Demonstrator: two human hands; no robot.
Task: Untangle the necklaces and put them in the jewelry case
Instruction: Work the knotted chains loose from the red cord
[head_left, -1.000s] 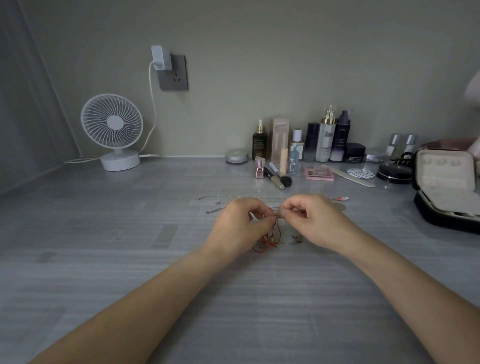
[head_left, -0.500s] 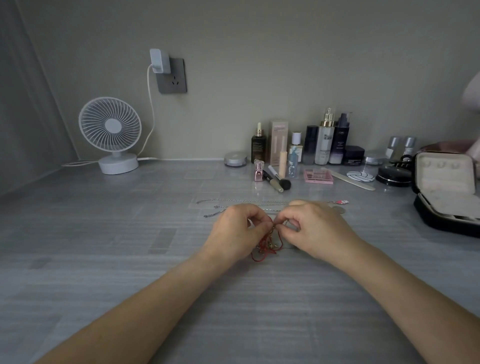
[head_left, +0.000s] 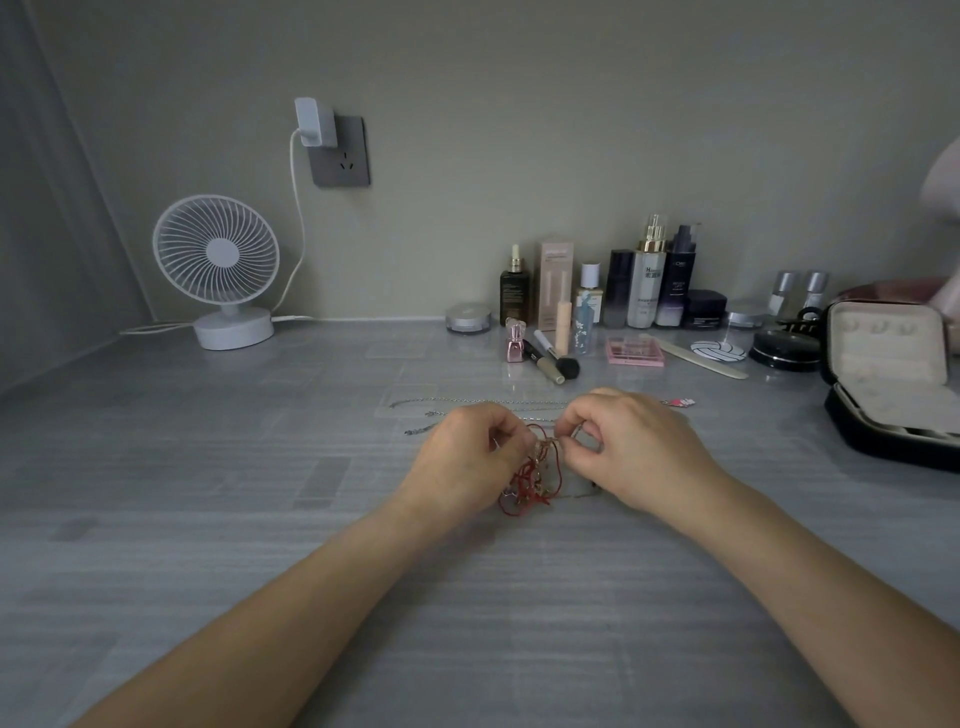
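Note:
A tangle of red cord and thin gold chain (head_left: 530, 475) hangs between my hands just above the grey tabletop. My left hand (head_left: 467, 457) pinches the tangle from the left, and my right hand (head_left: 634, 441) pinches it at its top from the right. Two silver chains (head_left: 467, 402) lie stretched out flat behind my hands, with a small pink charm (head_left: 680, 402) at the right end. The black jewelry case (head_left: 893, 384) stands open at the right edge, showing its cream lining.
Cosmetic bottles (head_left: 644, 280), a makeup brush (head_left: 553, 358), a pink palette (head_left: 635, 351), a nail file (head_left: 701, 358) and a black compact (head_left: 784, 351) line the back right. A white desk fan (head_left: 218, 270) stands back left, its cable running to a wall socket (head_left: 337, 150).
My hands have stayed close together, pinching the tangle. The red cord now hangs a little lower and looser beneath my fingers.

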